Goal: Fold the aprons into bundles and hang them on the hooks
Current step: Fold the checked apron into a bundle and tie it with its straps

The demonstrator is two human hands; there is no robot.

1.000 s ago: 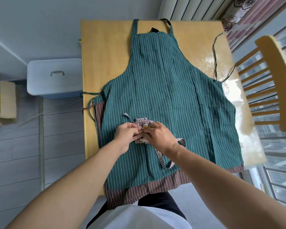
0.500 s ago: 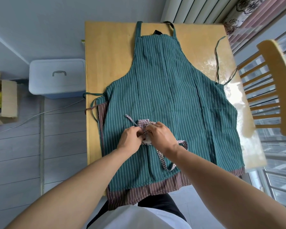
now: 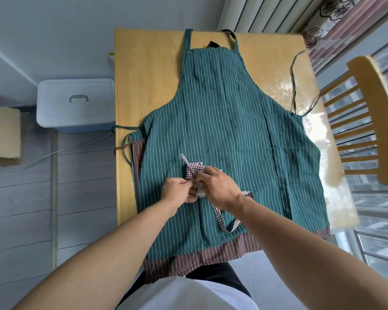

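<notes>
- On the surface (image 3: 148, 70), a green apron (image 3: 229, 130) lies flat over a brown apron (image 3: 202, 256).
- Left hand (image 3: 177, 191) and right hand (image 3: 217, 186) both pinch a checked bundle (image 3: 194, 171) atop the green apron.

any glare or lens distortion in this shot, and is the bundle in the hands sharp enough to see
Head view: window light glares off the right edge of the table, washing out the wood. Wide-angle lens bends the chair and forearms. The checked bundle is sharp, though the left hand and right hand gripping it hide most of it.
</notes>
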